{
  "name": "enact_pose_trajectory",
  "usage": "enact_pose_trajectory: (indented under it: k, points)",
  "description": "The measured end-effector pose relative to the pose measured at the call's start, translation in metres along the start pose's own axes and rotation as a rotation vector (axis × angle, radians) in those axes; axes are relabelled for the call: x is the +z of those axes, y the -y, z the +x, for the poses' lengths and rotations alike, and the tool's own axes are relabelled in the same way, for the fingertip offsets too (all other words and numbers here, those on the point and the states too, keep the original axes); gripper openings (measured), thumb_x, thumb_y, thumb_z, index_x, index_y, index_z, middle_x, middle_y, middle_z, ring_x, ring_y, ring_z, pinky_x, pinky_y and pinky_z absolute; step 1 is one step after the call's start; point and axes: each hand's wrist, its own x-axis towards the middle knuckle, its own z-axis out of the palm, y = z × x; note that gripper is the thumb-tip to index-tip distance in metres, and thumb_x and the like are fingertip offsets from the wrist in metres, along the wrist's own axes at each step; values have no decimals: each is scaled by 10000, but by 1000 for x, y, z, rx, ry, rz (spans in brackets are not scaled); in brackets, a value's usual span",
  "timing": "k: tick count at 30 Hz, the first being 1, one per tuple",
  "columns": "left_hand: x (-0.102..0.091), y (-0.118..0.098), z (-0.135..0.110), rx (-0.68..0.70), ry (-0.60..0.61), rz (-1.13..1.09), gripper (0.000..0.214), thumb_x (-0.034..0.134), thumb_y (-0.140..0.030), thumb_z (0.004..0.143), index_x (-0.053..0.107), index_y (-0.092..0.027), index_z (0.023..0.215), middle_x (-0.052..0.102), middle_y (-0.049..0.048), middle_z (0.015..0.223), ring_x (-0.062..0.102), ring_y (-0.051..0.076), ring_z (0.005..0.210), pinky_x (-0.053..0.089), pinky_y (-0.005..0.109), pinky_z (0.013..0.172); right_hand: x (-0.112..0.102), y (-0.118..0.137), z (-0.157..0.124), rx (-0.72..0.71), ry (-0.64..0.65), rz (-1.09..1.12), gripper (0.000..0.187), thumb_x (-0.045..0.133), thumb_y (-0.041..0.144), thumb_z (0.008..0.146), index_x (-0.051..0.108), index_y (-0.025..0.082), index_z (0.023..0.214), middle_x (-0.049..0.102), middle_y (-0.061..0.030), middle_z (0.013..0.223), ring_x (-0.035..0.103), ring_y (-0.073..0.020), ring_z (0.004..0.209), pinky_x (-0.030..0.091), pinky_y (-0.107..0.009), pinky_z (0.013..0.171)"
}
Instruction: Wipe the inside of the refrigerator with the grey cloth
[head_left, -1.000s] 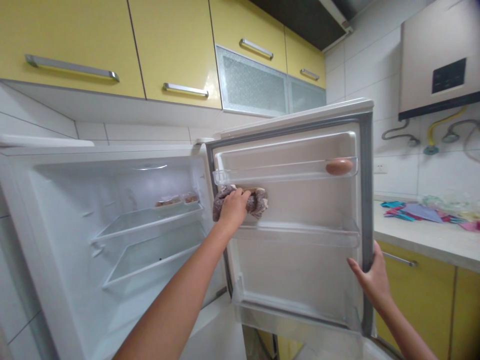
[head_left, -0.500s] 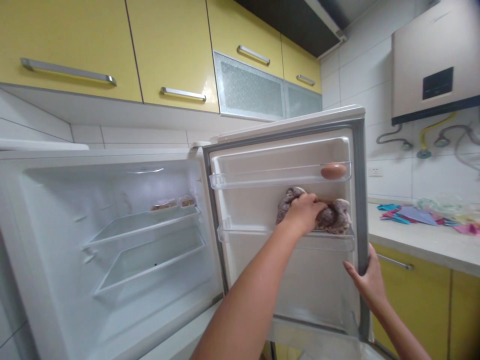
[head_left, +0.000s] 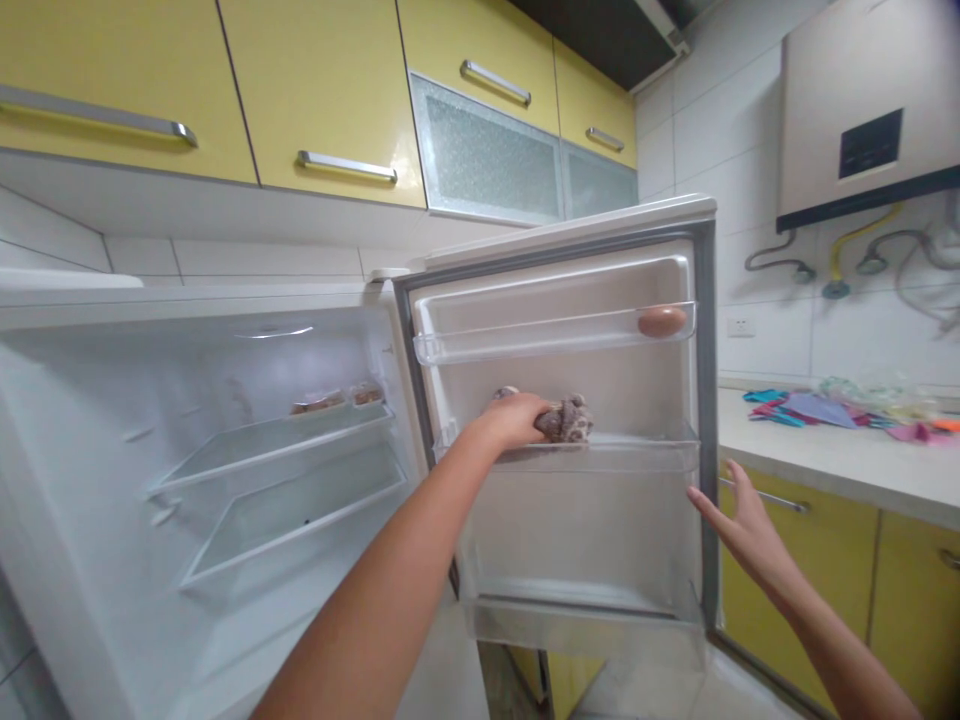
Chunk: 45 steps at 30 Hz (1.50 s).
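My left hand (head_left: 510, 420) is closed on a brown-grey cloth (head_left: 564, 420) and presses it down into the middle rack (head_left: 637, 455) of the open fridge door (head_left: 701, 400). My right hand (head_left: 746, 530) hovers open just right of the door's outer edge, fingers spread, not touching it. A single egg (head_left: 661, 321) lies at the right end of the top door rack (head_left: 555, 340).
The fridge interior (head_left: 225, 440) stands open at left with clear shelves and small packs (head_left: 334, 400) at the back. Yellow wall cabinets (head_left: 315, 90) hang above. A countertop (head_left: 840, 460) at right carries colourful bags (head_left: 825, 408). A water heater (head_left: 870, 110) hangs on the tiled wall.
My left hand swept the cloth right along the door's inside, then back left and down into the middle rack. My right hand let go of the door's edge and opened.
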Motion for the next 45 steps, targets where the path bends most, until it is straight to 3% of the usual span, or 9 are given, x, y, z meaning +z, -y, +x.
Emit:
enact_pose_trajectory:
  k: [6, 12, 20, 26, 30, 33, 35, 40, 45]
  points:
    - [-3, 38, -38, -117, -90, -137, 269, 684, -396, 763, 775, -216, 942, 743, -1, 738, 640, 189, 681, 440, 282, 652, -41, 113, -12, -412, -353, 62, 633, 615, 513, 893, 493, 236, 1448, 570, -157, 1433, 585, -342, 1284, 527, -561, 1062]
    - [-7, 17, -41, 14, -468, -328, 300, 738, -323, 763, 750, -220, 1045, 775, 43, 988, 685, 232, 916, 503, 325, 822, -6, 210, -19, -752, -22, 82, 326, 579, 355, 939, 619, 257, 1248, 693, -108, 1234, 657, -279, 1162, 563, -498, 1015]
    - [9, -51, -36, 19, -940, -912, 341, 694, -223, 812, 656, -202, 1150, 743, 63, 1127, 677, 236, 1030, 530, 346, 931, 49, 250, -21, -523, -21, 648, 673, 670, 358, 868, 376, 286, 1469, 500, -140, 1484, 622, -242, 1222, 610, -420, 937]
    - [10, -69, -43, 245, -778, -1021, 363, 639, -326, 912, 598, -208, 1253, 724, 86, 1221, 669, 233, 1126, 530, 350, 1000, 48, 247, -23, -596, -347, 428, 339, 656, 315, 838, 628, 204, 1156, 688, -122, 1167, 644, -269, 1107, 541, -473, 966]
    - [-17, -48, -59, 294, -838, -582, 303, 545, -347, 973, 647, -215, 1227, 689, 109, 1302, 613, 236, 1254, 472, 388, 1102, 30, 258, -7, -687, -423, 396, 177, 582, 257, 849, 685, 211, 986, 725, -63, 1020, 666, -241, 967, 541, -396, 860]
    - [-40, -12, -70, 70, -1149, -148, 251, 531, -307, 965, 695, -237, 1142, 682, 91, 1283, 591, 246, 1260, 423, 452, 1144, 12, 276, 7, -705, -508, 349, 99, 557, 253, 852, 639, 225, 804, 683, -22, 847, 635, -216, 829, 522, -359, 774]
    - [-52, 18, -74, -137, -1212, -18, 320, 591, -316, 925, 662, -238, 1227, 643, 106, 1341, 555, 275, 1305, 388, 489, 1172, 1, 287, 15, -740, -509, 224, 119, 546, 259, 863, 600, 245, 758, 670, -35, 836, 621, -228, 837, 515, -368, 781]
    - [-61, 71, -76, -228, -1050, -135, 408, 660, -492, 872, 642, -228, 1183, 634, 111, 1305, 570, 273, 1281, 422, 449, 1153, -12, 311, 39, -736, -467, -109, 120, 518, 289, 890, 624, 242, 918, 702, -93, 885, 626, -273, 837, 487, -387, 735]
    - [-58, 72, -74, -218, -1040, -179, 379, 652, -486, 884, 618, -231, 1163, 632, 97, 1245, 585, 247, 1233, 444, 414, 1122, -39, 358, 56, -614, -459, -226, 245, 539, 396, 914, 634, 171, 939, 694, -130, 864, 646, -298, 914, 485, -413, 797]
